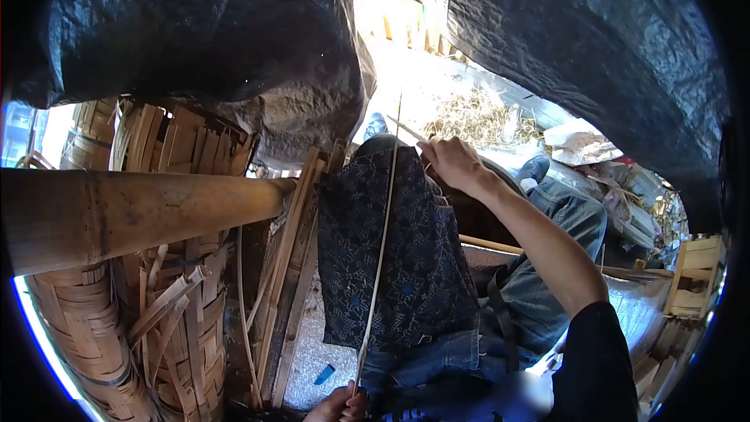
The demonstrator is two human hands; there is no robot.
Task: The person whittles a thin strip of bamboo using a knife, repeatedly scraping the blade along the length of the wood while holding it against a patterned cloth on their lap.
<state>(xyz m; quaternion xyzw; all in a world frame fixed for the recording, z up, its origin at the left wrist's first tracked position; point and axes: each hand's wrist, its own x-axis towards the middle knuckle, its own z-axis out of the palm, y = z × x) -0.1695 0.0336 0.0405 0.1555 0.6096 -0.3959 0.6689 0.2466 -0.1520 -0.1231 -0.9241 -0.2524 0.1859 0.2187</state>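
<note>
My left hand, low in the view, is closed around the near end of a long, thin bamboo strip. The strip runs up and away over a dark blue patterned cloth spread across my lap. Farther out, my right hand is closed beside the cloth's far edge. From its fingers a narrow blade-like tool points left toward the strip and overlaps it in this view. The grip end of this tool is hidden in the hand, and I cannot tell its exact kind.
A thick bamboo pole juts in from the left, above woven bamboo baskets and upright split slats. Black plastic sheeting hangs overhead. Straw lies ahead in bright light. A small blue piece rests by my left hand.
</note>
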